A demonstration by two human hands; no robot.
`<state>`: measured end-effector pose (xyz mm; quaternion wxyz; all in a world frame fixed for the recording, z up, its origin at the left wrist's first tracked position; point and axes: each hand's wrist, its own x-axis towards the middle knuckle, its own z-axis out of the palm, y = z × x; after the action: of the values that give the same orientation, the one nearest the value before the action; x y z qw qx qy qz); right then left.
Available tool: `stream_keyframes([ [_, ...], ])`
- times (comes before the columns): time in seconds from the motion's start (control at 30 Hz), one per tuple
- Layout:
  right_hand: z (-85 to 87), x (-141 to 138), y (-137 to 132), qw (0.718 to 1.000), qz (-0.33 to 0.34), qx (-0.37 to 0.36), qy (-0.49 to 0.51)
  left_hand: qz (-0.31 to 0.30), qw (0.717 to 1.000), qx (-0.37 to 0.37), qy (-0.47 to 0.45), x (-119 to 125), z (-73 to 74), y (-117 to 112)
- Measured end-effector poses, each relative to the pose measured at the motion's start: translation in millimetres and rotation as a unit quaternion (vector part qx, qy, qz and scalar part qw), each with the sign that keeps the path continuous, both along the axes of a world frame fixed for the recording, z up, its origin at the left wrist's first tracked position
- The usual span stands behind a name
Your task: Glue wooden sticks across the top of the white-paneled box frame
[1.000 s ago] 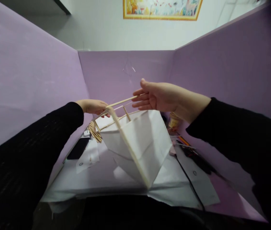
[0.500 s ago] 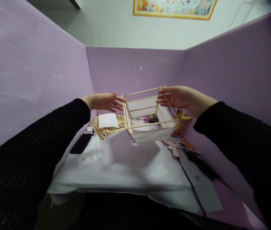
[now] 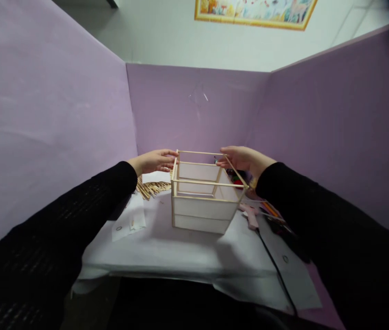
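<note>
Purple partitions (image 3: 197, 110): walling in the work area at left, right and far side.
White-covered table (image 3: 153, 254): spreading below the hands, its near edge facing the wearer.
Stick frame (image 3: 197, 208): standing upright over the middle of the table, an open-topped box of pale sticks; white panels are filling the lower walls while bare rails are running above; whether its base is touching the table, I cannot tell; a level, untwisted hold is probably suiting such thin joints best.
Right hand (image 3: 246, 159): holding the frame lightly near its far right top corner, thumb above, fingers lower; matching the other hand's height is likely keeping the box from tipping.
Left hand (image 3: 155, 161): holding the frame's left side near the far top corner, fingertips narrowing on the sticks; a soft touch is seeming wise, as squeezing inward could be bowing the rails.
Stick pile (image 3: 151, 189): lying left of the frame, near the left hand.
Pink glue gun (image 3: 250, 216): lying just right of the frame; that side is calling for care.
Black cord (image 3: 277, 268): trailing from the gun toward the near edge.
</note>
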<state>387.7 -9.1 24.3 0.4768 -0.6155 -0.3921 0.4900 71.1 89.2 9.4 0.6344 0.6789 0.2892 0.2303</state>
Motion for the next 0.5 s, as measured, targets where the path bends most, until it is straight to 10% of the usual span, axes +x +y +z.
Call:
stream_keyframes([
  [0.27,-29.7,23,-16,0.992,0.023,-0.067,-0.107,0.142,0.989,0.0,0.034,-8,-29.5,-6],
  [0.5,-30.5,21,-23,0.971,0.057,0.005,-0.233,0.105,0.993,-0.048,-0.015,31,-22.6,-15],
])
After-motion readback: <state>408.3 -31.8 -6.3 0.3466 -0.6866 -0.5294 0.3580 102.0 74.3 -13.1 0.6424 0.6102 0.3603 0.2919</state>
